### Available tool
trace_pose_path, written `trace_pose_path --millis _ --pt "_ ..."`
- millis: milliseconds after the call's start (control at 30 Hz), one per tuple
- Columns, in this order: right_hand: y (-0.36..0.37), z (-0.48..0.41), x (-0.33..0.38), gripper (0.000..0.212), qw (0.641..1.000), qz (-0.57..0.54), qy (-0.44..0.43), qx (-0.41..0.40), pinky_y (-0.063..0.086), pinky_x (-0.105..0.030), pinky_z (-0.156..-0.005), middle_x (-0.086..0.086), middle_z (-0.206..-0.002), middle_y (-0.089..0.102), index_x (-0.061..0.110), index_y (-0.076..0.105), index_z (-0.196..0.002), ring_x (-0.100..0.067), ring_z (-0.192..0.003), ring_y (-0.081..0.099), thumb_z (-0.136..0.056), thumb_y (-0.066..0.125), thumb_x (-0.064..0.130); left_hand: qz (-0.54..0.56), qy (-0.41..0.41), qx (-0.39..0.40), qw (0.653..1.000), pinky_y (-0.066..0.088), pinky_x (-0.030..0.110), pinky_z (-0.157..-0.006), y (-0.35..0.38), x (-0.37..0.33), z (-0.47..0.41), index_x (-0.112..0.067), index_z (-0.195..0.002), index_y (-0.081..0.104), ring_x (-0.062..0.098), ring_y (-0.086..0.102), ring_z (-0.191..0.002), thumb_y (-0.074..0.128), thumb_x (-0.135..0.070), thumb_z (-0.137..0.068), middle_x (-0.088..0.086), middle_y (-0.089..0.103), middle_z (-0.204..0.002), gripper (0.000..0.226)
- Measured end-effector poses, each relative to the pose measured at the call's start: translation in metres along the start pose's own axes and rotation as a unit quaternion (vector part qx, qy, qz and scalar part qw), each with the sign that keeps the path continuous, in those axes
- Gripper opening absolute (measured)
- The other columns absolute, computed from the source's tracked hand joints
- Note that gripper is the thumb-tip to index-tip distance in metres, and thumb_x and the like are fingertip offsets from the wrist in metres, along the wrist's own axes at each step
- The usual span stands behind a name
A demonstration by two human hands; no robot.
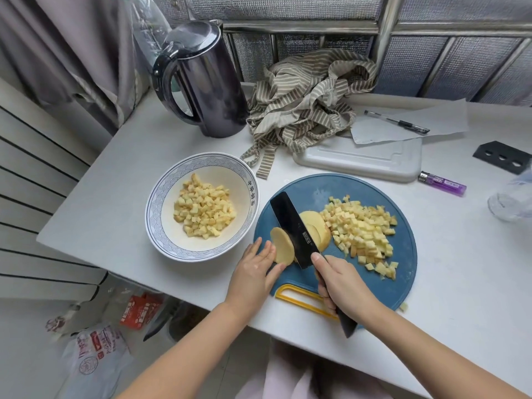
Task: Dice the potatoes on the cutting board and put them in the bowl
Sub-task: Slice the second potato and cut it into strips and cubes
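Note:
A round blue cutting board [403, 254] lies at the table's front edge. On it are a heap of diced potato [362, 228] and a potato piece [315, 226] with slices fanned to its right. My right hand [342, 283] grips the handle of a black knife [293, 228], whose blade stands in the potato. Left of the blade leans a cut potato slice [282, 246], which my left hand [256, 266] touches with straight fingers. A white patterned bowl [161, 203] to the left of the board holds more diced potato [204, 211].
A dark kettle [201, 82] stands at the back left, a striped cloth [305, 102] behind the board. A white board [359, 159], paper, a pen [397, 121] and a purple lighter [442, 183] lie at the back right. Bags lie on the floor [95, 349].

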State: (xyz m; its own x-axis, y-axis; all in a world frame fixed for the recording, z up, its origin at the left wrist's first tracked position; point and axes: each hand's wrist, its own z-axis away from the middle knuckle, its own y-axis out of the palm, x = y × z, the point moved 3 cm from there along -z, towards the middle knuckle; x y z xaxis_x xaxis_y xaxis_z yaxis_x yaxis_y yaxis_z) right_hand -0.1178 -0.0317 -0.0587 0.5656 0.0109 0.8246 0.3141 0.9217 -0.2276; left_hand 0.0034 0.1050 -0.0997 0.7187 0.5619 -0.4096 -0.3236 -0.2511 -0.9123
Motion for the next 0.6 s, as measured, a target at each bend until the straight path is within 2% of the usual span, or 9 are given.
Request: trace_pose_path --millis 33,67,133,200,267,300,400,467,600 --pt "0.002 0.003 0.002 0.043 0.999 0.028 -0.021 -0.011 0.035 -0.032 -0.051 0.004 -0.052 0.042 0.015 0.042 -0.068 -0.007 -0.041 0.038 -0.103 0.039 0.039 0.051 -0.034 -0.010 0.998 0.032 0.027 -0.111 -0.007 -0.003 -0.001 -0.011 -0.121 0.065 0.015 0.047 -0.128 0.042 -0.047 -0.096 -0.002 0.056 -0.130 0.050" --pt "0.004 0.007 0.005 0.042 0.998 0.048 -0.040 -0.017 0.035 -0.033 -0.054 0.005 -0.053 0.044 0.016 0.044 -0.068 -0.007 -0.044 0.039 -0.103 0.039 0.039 0.107 -0.069 -0.013 0.992 0.035 0.019 -0.105 -0.015 -0.007 -0.001 -0.016 -0.117 0.069 0.008 0.050 -0.123 0.048 -0.047 -0.094 -0.005 0.059 -0.127 0.043" --pt "0.008 0.013 0.010 0.038 0.994 0.087 -0.068 -0.017 0.035 -0.030 -0.057 0.005 -0.059 0.048 0.017 0.050 -0.074 -0.008 -0.052 0.043 -0.103 0.038 0.037 0.201 -0.128 -0.040 0.970 0.044 0.011 -0.079 -0.024 -0.012 0.000 -0.021 -0.097 0.074 -0.002 0.062 -0.093 0.051 -0.049 -0.091 -0.010 0.072 -0.099 0.037" --pt "0.010 0.018 0.012 0.034 0.986 0.142 -0.086 -0.016 0.034 -0.031 -0.059 0.004 -0.064 0.049 0.017 0.052 -0.082 -0.011 -0.059 0.045 -0.104 0.036 0.037 0.264 -0.187 -0.035 0.946 0.048 0.017 -0.072 -0.026 -0.015 0.000 -0.022 -0.089 0.067 0.002 0.063 -0.079 0.050 -0.057 -0.087 -0.008 0.068 -0.086 0.039" --pt "0.012 0.022 0.010 0.032 0.983 0.163 -0.084 -0.017 0.033 -0.033 -0.062 0.004 -0.065 0.048 0.021 0.045 -0.078 -0.013 -0.062 0.044 -0.104 0.035 0.036 0.311 -0.224 0.036 0.923 0.055 0.031 -0.074 -0.018 -0.017 -0.002 -0.018 -0.086 0.056 0.012 0.065 -0.078 0.051 -0.054 -0.089 0.001 0.066 -0.086 0.037" --pt "0.012 0.024 0.009 0.033 0.984 0.162 -0.076 -0.017 0.033 -0.034 -0.063 0.004 -0.065 0.047 0.022 0.041 -0.075 -0.013 -0.062 0.043 -0.104 0.035 0.036 0.327 -0.232 0.076 0.913 0.056 0.034 -0.072 -0.014 -0.019 -0.003 -0.016 -0.085 0.052 0.014 0.064 -0.077 0.051 -0.049 -0.092 0.004 0.066 -0.085 0.034" --pt "0.012 0.028 0.001 0.037 0.987 0.151 -0.050 -0.026 0.033 -0.035 -0.065 0.001 -0.067 0.046 0.018 0.038 -0.073 -0.014 -0.062 0.042 -0.105 0.033 0.036 0.277 -0.173 0.118 0.938 0.044 0.024 -0.062 -0.009 -0.025 -0.010 -0.016 -0.078 0.043 0.014 0.054 -0.069 0.047 -0.038 -0.098 0.010 0.062 -0.080 0.031" --pt "0.008 0.026 -0.004 0.037 0.988 0.150 -0.035 -0.032 0.035 -0.034 -0.063 0.000 -0.068 0.048 0.017 0.040 -0.073 -0.013 -0.062 0.044 -0.105 0.033 0.036 0.241 -0.152 0.121 0.951 0.034 0.020 -0.058 -0.008 -0.030 -0.013 -0.016 -0.076 0.040 0.011 0.046 -0.064 0.045 -0.036 -0.100 0.004 0.055 -0.073 0.031" --pt "0.001 0.025 -0.015 0.039 0.993 0.110 -0.021 -0.030 0.045 -0.038 -0.059 0.000 -0.066 0.051 0.016 0.044 -0.073 -0.015 -0.060 0.049 -0.104 0.034 0.036 0.212 -0.150 0.118 0.959 0.031 0.021 -0.058 -0.006 -0.036 -0.019 -0.010 -0.081 0.045 0.012 0.043 -0.067 0.044 -0.034 -0.100 -0.001 0.050 -0.073 0.031"
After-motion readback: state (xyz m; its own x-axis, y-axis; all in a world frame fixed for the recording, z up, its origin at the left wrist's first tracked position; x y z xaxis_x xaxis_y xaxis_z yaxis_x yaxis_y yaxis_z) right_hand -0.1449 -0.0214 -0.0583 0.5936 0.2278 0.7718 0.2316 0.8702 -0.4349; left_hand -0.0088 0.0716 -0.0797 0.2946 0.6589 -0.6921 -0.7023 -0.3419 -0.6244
